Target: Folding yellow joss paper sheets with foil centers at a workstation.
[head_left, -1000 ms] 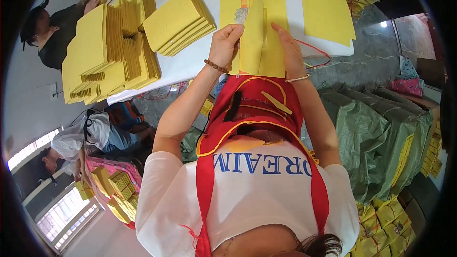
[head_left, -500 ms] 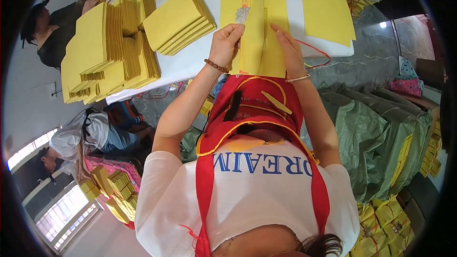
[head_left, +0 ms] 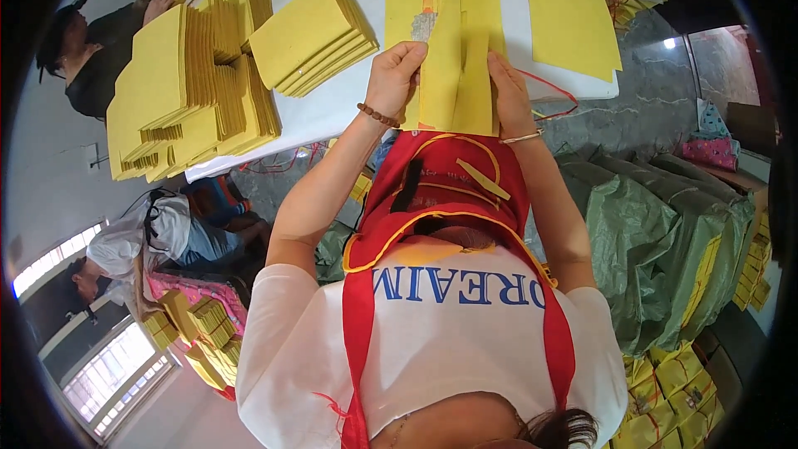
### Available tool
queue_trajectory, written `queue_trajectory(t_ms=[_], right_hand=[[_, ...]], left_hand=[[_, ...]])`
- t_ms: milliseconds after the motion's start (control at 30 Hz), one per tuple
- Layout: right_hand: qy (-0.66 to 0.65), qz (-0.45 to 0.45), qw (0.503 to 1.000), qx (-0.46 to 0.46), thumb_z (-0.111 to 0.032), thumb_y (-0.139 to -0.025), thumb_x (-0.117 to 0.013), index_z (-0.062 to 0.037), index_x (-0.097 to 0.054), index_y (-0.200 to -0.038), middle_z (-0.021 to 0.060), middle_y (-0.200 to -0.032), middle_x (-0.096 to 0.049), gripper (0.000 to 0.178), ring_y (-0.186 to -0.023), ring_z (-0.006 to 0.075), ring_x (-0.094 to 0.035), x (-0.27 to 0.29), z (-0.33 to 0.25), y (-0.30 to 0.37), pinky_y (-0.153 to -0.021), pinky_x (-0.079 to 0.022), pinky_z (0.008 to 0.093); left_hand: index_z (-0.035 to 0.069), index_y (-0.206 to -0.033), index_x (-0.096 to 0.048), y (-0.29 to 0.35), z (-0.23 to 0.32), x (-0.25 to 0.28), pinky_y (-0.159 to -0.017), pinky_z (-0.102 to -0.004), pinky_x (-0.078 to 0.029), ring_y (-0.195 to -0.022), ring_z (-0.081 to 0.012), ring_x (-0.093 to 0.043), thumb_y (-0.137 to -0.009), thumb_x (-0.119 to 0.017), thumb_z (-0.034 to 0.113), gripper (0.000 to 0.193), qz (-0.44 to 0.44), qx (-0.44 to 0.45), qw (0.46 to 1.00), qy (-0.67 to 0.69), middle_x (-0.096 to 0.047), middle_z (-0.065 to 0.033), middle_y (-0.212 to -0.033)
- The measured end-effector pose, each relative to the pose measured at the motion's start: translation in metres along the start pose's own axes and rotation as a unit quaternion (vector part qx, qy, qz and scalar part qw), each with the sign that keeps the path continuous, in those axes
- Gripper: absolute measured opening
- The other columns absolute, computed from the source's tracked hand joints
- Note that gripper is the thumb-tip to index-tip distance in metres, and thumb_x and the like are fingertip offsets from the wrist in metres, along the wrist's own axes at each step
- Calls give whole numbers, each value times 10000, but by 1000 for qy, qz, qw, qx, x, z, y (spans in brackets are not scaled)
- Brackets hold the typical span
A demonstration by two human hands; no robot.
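Observation:
My left hand [head_left: 397, 79], wrist ringed by a brown bead bracelet, pinches the upright fold of a yellow paper sheet [head_left: 443, 50] between thumb and fingers. At its right side, my right hand [head_left: 509, 91], wearing a bangle, grips the lifted edge of the sheet's right part. That part bends upward, with other yellow paper lying flat beneath. A grey and orange printed patch [head_left: 426, 21] shows on the paper left of the fold. The fingertips behind the paper are partly hidden.
Folded yellow paper stacks [head_left: 316, 37] and a taller pile [head_left: 170, 66] cover the white table's [head_left: 391, 12] left. Flat yellow sheets [head_left: 569, 8] lie right, near a red string [head_left: 565, 93]. Green-wrapped bundles [head_left: 636, 233] stand to my right. Co-workers [head_left: 108, 50] are at left.
My right hand has shifted slightly right and down, and the right part of the yellow sheet has risen with it. My left hand keeps its pinch in the same place.

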State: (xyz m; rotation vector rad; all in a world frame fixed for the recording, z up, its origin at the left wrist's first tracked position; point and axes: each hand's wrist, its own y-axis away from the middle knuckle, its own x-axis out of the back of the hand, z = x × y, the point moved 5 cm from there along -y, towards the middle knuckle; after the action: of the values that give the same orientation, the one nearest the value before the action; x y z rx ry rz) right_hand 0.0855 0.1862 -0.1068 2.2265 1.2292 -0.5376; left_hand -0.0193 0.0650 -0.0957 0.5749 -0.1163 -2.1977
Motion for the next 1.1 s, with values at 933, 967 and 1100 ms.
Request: queue_trajectory(t_ms=[933, 967, 1100], right_hand=[[-10, 15, 999, 28, -213, -954, -417, 11, -361, -1323, 57, -1251, -468, 436, -1110, 117, -450, -4, -6, 3, -933, -361, 228], [-9, 11, 999, 32, -213, -953, -419, 10, -361, -1324, 57, -1248, -470, 437, -1108, 116, -451, -5, -7, 4, -930, -364, 227], [-9, 15, 999, 31, -211, -950, -426, 5, -360, -1325, 57, -1244, -475, 438, -1108, 115, -455, -3, -6, 4, -925, -370, 228]], left_hand=[[-9, -961, -584, 1, 3, -12, -563, -188, -455, -652, -66, -555, -840, -637, 178, 229, -12, -8, 1000, 2, -612, -27, -792], [-9, -961, -584, 1, 2, -12, -563, -188, -455, -652, -66, -555, -840, -637, 178, 229, -12, -9, 1000, 2, -612, -27, -792], [-2, -946, -591, 0, 0, -12, -549, -188, -431, -616, -52, -523, -846, -630, 182, 213, -8, -1, 1000, 3, -594, -4, -758]])
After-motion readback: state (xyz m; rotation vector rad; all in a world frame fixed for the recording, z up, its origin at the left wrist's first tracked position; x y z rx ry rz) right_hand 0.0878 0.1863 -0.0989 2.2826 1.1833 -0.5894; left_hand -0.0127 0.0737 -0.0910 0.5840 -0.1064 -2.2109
